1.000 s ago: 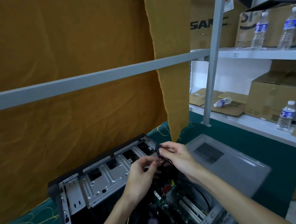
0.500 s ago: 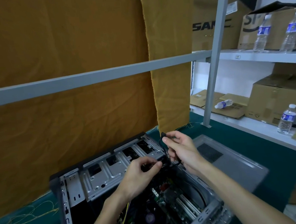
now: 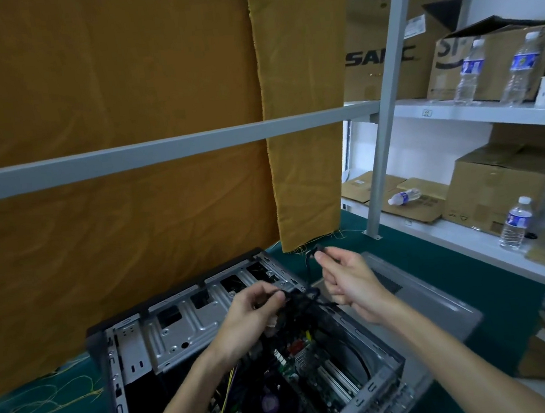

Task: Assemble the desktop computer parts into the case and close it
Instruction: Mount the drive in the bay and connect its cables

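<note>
Both hands hold a black cable (image 3: 302,295) above the open computer case (image 3: 163,335) on the green table (image 3: 445,265): left hand (image 3: 253,312) pinches the bundle, right hand (image 3: 347,277) grips its connector end

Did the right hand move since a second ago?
Yes. The right hand has pulled the black cable up and to the right, away from the left hand and past the open case edge, toward the grey side panel.

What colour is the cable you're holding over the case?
Black; the cable runs between the left hand and right hand, head view.
</note>
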Available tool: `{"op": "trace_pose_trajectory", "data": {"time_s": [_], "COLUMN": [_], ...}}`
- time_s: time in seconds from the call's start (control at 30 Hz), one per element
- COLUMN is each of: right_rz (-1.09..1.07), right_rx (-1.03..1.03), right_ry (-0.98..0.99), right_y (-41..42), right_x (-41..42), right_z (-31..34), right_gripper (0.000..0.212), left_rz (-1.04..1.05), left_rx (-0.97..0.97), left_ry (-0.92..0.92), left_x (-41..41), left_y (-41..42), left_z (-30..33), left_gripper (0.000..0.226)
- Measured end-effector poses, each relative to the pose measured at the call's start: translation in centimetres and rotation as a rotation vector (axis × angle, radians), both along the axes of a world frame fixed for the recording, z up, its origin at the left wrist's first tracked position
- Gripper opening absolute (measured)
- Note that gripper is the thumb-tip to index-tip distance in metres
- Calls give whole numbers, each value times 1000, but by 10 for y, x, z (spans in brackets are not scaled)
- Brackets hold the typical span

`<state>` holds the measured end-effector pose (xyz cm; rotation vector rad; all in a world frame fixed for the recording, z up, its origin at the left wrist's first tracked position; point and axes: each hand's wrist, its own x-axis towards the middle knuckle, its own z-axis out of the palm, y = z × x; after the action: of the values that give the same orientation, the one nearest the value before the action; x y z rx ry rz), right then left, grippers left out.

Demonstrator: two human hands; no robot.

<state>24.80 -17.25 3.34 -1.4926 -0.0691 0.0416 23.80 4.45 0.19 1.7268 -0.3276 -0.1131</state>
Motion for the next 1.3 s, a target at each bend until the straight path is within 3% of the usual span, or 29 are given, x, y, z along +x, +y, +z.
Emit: {"op": "trace_pose_trajectory", "data": {"time_s": [0.13, 0.3, 0.43, 0.63, 0.73, 0.87, 0.93, 1.03, 1.1, 1.2, 1.3], "right_rz": [-15, 11, -6, -81, -88, 9, 46, 18, -57, -11, 120], "right_rx": [-50, -113, -115, -61, -86, -122, -203, -539, -712, -714, -883], "right_ry": [-16, 1, -5, -178, -222, -152, -78, -117, -294, -472, -495], "right_y": [-8, -18, -14, -8, -10, -12, -12, -15, -17, -10, 5], "right_x": [0, -5, -9, -9, -9, -8, -8, -15, -25, -35, -37], "right_z": [0, -1, -7, 2, 2, -4, -9, -14, -14, -9, -4], "right_gripper": [23, 24, 28, 30, 19, 20, 37, 68, 63, 32, 40], "left_rz": [107, 74, 102, 93, 116, 161, 156, 77, 31, 7, -2], "left_rx": [-114, -445, -492, -86, -38, -84, -170, -347, -493, -593, -572], "left_ry": [50, 167, 145, 6, -15, 36, 116, 234, 297, 329, 330], "left_x": [-2, -5, -6, -10, -10, -11, -11, -10, -8, -6, -5], "left_y": [4, 0, -3, -2, -2, -1, -1, -1, 2, 4, 4], "left_z": [7, 19, 20, 14, 15, 17, 18, 24, 27, 30, 29], "left_gripper": [21, 18, 20, 20, 20, 23, 24, 19, 14, 10, 13]}}
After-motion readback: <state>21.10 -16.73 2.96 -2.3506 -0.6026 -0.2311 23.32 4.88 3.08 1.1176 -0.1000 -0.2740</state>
